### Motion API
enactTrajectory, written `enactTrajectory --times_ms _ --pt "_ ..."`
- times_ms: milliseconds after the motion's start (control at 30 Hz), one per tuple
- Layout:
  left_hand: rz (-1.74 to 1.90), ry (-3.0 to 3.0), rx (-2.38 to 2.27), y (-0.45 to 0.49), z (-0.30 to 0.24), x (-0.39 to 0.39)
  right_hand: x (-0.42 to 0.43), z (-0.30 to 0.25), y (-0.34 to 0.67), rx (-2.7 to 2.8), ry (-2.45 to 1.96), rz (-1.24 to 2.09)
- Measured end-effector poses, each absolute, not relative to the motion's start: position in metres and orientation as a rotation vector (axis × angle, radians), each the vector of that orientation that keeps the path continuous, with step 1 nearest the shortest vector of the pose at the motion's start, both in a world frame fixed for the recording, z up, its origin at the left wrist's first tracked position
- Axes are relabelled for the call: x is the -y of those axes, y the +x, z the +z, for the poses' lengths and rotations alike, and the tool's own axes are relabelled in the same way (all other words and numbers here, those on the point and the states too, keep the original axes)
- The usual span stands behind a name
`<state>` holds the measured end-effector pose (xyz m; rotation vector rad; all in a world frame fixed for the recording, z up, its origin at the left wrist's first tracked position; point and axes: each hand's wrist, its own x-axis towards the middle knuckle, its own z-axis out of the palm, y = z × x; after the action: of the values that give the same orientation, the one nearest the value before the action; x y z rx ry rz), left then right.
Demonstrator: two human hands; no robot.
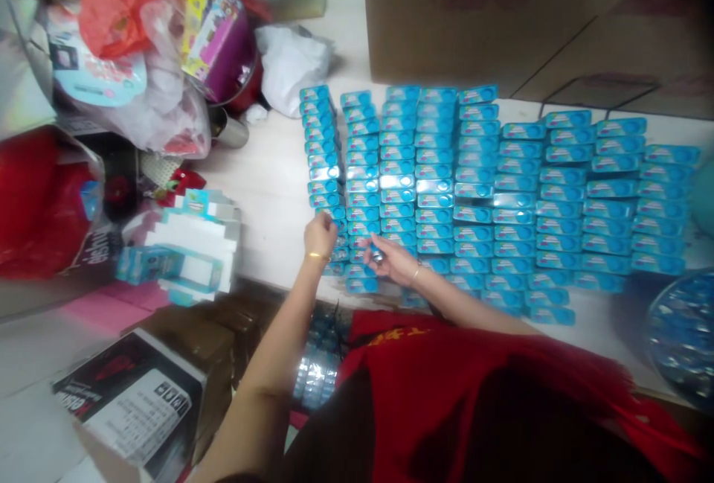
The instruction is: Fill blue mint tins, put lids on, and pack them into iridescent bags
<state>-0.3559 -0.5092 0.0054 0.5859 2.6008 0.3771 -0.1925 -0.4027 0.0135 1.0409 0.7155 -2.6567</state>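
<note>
Columns of small blue boxes (435, 217) with oval marks on their faces cover the white table (268, 193). Over the front part of the leftmost column, my left hand (320, 237) has its fingers closed together at a box; what lies between the fingertips is hidden. My right hand (393, 261), palm partly turned up, curls its fingers around a small shiny silver-and-blue piece (377, 253). That hand is above the front ends of the second and third columns. Blur hides the fine detail of the piece.
A large cardboard box (474, 21) stands at the back. At right is a round clear tub (683, 334) of shiny blue pieces. White-and-blue cartons (204, 252), plastic bags (295, 66) and a metal cup (230, 129) crowd the left. A black-and-white box (134, 401) sits lower left.
</note>
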Motion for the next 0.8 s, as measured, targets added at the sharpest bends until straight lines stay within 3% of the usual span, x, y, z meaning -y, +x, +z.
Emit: enactTrajectory --times_ms 267,500,567,733,800 --pt "-0.207 0.590 -2.445 -0.368 0.007 0.486 0.403 0.011 -0.191 -0.667 1.043 -2.567" --pt "-0.306 0.531 -2.446 -0.379 0.004 0.489 0.401 0.018 -0.195 -0.662 1.026 -2.512" --pt "-0.182 0.596 -2.474 -0.372 0.010 0.492 0.401 0.020 -0.193 -0.689 1.034 -2.497" --pt "0.730 0.883 -2.149 -0.314 0.025 0.517 0.411 0.017 -0.182 -0.752 1.045 -2.464" --pt "0.918 0.874 -2.048 -0.286 0.024 0.529 0.420 0.014 -0.179 -0.780 1.006 -2.456"
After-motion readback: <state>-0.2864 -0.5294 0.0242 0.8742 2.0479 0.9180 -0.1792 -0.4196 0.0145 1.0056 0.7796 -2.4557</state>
